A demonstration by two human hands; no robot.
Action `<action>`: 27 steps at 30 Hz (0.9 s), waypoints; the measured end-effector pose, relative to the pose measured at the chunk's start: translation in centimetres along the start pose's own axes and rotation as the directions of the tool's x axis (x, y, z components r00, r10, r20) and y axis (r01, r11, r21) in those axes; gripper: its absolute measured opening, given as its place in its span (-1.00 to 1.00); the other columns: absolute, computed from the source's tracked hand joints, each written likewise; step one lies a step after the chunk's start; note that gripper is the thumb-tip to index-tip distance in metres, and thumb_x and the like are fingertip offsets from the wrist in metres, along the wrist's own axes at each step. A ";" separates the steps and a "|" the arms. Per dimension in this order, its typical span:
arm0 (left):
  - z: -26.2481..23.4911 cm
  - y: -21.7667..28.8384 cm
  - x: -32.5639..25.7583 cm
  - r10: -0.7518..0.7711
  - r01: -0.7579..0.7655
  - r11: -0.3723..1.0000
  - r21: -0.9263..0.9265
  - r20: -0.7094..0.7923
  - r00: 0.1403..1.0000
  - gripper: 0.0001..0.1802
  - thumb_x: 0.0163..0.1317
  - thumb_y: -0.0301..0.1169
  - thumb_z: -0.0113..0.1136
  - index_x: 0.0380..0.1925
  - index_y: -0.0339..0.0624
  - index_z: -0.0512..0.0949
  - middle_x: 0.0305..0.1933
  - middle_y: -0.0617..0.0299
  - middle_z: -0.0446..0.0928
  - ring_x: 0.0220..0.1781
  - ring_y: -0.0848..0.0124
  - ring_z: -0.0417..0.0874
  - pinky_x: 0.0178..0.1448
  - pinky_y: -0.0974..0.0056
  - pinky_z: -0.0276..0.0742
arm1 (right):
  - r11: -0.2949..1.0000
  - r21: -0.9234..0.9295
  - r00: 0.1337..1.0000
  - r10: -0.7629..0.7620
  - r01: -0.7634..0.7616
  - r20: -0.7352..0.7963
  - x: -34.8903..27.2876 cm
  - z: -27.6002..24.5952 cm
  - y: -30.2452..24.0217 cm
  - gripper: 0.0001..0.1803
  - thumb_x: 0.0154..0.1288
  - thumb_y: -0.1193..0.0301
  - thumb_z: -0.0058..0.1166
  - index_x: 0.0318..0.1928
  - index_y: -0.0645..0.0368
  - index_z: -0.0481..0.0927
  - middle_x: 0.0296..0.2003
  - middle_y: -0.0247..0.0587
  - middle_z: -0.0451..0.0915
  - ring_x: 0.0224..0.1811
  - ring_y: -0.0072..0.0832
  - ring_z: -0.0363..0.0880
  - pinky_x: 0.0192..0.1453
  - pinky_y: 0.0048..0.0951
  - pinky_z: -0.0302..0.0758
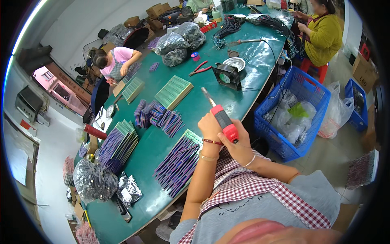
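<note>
A red and dark grey tool with a metal barrel, by its look an electric soldering iron (224, 123), points up and away over the near edge of the green table. My right hand (239, 147) is closed around its rear, where a thin cord comes out. Against the tool's left side, my left hand (209, 127) is curled closed; its fingers are partly hidden, so what it holds cannot be made out. Just left of my hands lies a pale green slotted tray (193, 136) covered by rows of purple-blue strips (174, 167).
Beyond lie bundled strips (160, 116), a green tray (174, 92), a small fan (226, 76), red pliers (200, 68) and stuffed bags (176, 42). A blue crate (292, 114) stands at right. Two co-workers (115, 61) (323, 38) sit across and at far right.
</note>
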State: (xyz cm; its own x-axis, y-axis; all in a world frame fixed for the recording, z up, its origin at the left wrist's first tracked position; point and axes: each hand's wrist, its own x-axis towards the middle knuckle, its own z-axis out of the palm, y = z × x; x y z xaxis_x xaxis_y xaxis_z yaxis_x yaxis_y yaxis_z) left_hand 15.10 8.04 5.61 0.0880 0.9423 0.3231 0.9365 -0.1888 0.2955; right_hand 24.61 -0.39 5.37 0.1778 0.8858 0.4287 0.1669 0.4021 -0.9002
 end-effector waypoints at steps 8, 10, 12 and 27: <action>1.8 -4.1 1.6 0.003 -0.032 0.994 -0.100 -0.276 0.961 -0.70 0.09 -0.25 0.21 -0.71 -0.11 0.44 -0.71 0.15 0.46 -0.69 0.21 0.51 -0.61 0.19 0.36 | 0.986 -0.078 0.989 -0.141 0.144 0.044 1.1 1.8 -0.9 -0.54 0.20 0.35 0.30 0.04 0.27 0.44 -0.24 -0.11 0.54 -0.19 -0.36 0.56 -0.08 -0.39 0.48; 3.0 -5.8 2.6 -0.110 -0.022 0.933 -0.359 -0.342 0.933 -0.71 0.13 -0.27 0.18 -0.70 -0.11 0.44 -0.71 0.15 0.46 -0.69 0.23 0.50 -0.62 0.21 0.34 | 0.983 -0.015 0.979 -0.179 0.181 0.101 1.1 2.5 -1.4 -0.52 0.20 0.34 0.31 0.06 0.26 0.44 -0.21 -0.11 0.53 -0.18 -0.32 0.56 -0.08 -0.39 0.48; 2.8 -5.5 3.0 -0.106 0.049 0.976 -0.214 -0.262 0.959 -0.73 0.12 -0.24 0.17 -0.66 -0.12 0.51 -0.65 0.11 0.53 -0.61 0.17 0.59 -0.58 0.18 0.43 | 0.977 -0.054 0.975 -0.202 0.207 0.088 2.5 2.5 -1.0 -0.51 0.20 0.33 0.31 0.06 0.27 0.44 -0.22 -0.09 0.54 -0.19 -0.31 0.57 -0.09 -0.38 0.48; 0.9 -3.6 4.4 -0.241 0.242 0.970 0.023 -0.052 0.969 -0.69 0.12 -0.15 0.15 -0.63 -0.11 0.57 -0.58 0.04 0.62 -0.51 0.07 0.70 -0.49 0.09 0.57 | 1.000 -0.015 0.971 -0.014 0.018 0.238 6.9 3.1 2.1 -0.47 0.18 0.35 0.30 0.12 0.24 0.41 -0.14 0.03 0.55 -0.13 -0.05 0.57 0.00 -0.24 0.50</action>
State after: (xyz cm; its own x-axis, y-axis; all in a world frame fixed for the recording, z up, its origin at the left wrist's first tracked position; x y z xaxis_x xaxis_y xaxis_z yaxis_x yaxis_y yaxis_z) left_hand 12.48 13.09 5.13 -0.1576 0.9443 0.2888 0.9376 0.0513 0.3440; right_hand 23.13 7.30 6.26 -0.0600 0.9097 0.4109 0.1842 0.4146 -0.8912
